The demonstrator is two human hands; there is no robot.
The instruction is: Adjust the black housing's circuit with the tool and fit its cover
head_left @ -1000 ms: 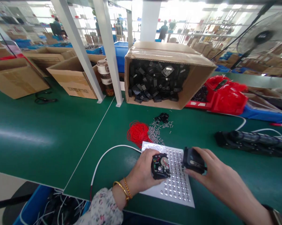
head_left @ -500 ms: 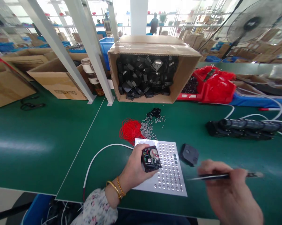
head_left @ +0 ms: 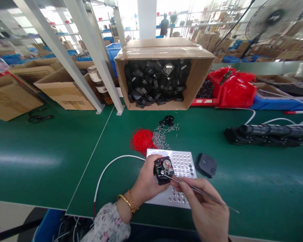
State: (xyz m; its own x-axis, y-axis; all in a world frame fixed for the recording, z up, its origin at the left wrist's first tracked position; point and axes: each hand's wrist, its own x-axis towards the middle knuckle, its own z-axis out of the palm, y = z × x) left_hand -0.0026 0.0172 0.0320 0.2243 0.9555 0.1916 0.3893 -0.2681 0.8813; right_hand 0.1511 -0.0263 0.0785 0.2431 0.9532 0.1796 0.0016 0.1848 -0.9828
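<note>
My left hand (head_left: 146, 181) grips a small open black module (head_left: 163, 169) with a round metal part and red detail inside, held over a white perforated tray (head_left: 184, 161). My right hand (head_left: 204, 208) pinches thin metal tweezers (head_left: 191, 188), whose tip touches the module's inside. A black cover (head_left: 206, 165) lies on the green table just right of the tray.
A tipped cardboard box (head_left: 164, 50) full of black parts stands behind. Red wire coil (head_left: 141, 140), loose metal pins (head_left: 163, 136) and small black pieces (head_left: 167, 120) lie ahead of the tray. A black power strip (head_left: 264, 135), red bins (head_left: 232, 89), a white cable (head_left: 108, 169) and metal posts (head_left: 98, 57) surround the spot.
My right hand set down the black cover, took up the tweezers and brought their tip to the module in my left hand. The view has shifted slightly.
</note>
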